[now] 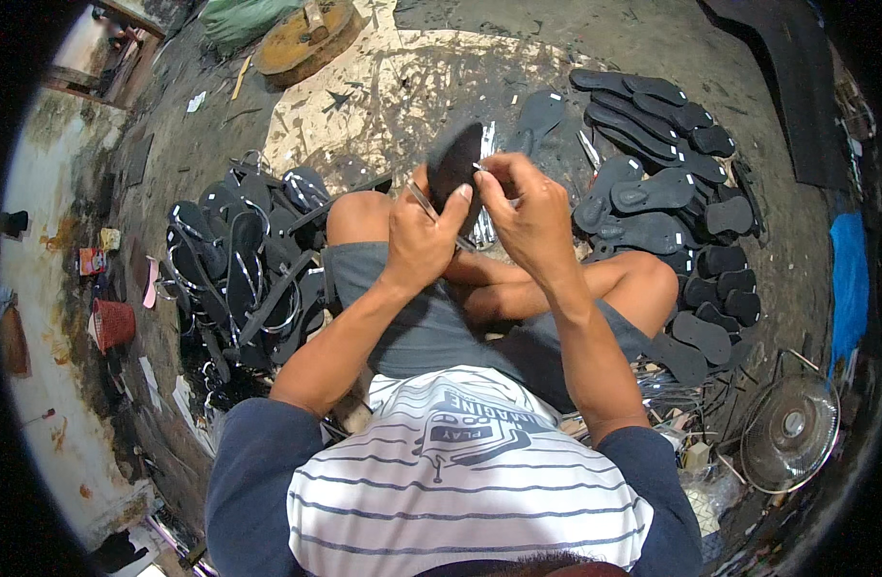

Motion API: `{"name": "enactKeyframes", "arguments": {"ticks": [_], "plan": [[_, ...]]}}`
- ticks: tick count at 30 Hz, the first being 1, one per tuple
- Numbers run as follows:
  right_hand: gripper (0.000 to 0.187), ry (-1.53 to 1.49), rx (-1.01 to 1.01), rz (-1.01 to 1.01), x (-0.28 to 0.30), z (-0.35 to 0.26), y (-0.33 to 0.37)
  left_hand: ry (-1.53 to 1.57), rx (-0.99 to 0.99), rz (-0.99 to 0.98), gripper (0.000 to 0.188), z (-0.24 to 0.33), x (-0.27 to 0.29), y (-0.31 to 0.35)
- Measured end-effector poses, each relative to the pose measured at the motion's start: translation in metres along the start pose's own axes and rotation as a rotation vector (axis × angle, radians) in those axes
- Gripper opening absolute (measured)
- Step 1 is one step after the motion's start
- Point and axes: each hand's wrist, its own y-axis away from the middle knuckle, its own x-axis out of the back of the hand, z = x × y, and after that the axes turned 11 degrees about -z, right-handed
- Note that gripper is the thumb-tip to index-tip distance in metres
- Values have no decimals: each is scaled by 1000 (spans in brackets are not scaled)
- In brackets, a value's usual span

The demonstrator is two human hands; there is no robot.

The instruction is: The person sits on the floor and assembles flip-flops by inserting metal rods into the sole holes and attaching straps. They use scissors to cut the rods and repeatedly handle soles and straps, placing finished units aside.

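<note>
My left hand (pixel 419 236) grips a black sandal sole (pixel 455 154), held upright above my crossed legs with the thumb on its face. A thin metal tool (pixel 423 202) also sticks out between the fingers of that hand; its working end is hidden. Thumb and fingertips of my right hand (pixel 532 207) pinch together at the sole's right edge, where a tiny whitish bit (pixel 479 166) shows. What exactly they hold is too small to tell. Silvery-white straps (pixel 485 229) show just below and behind the sole, partly covered by my hands.
On my left lies a heap of black sandals with straps (pixel 244 260). Rows of black soles (pixel 653 192) cover the floor to the right, with one sole (pixel 540 117) ahead. A fan (pixel 790 420) stands at lower right, a rusty round block (pixel 306 43) at far left.
</note>
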Motion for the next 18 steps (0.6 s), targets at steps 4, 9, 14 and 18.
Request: {"name": "enactKeyframes", "arguments": {"ticks": [4, 9, 14, 18], "plan": [[18, 117, 38, 12, 0, 8, -4, 1, -12, 2, 30, -2, -5, -1], [23, 87, 63, -77, 11, -6, 3, 95, 86, -166, 60, -10, 10, -5], [23, -283, -171, -231, 3, -2, 8, -15, -130, -394, 108, -7, 6, -10], [19, -501, -202, -125, 11, 4, 13, 302, 184, -482, 53, 5, 21, -8]]}}
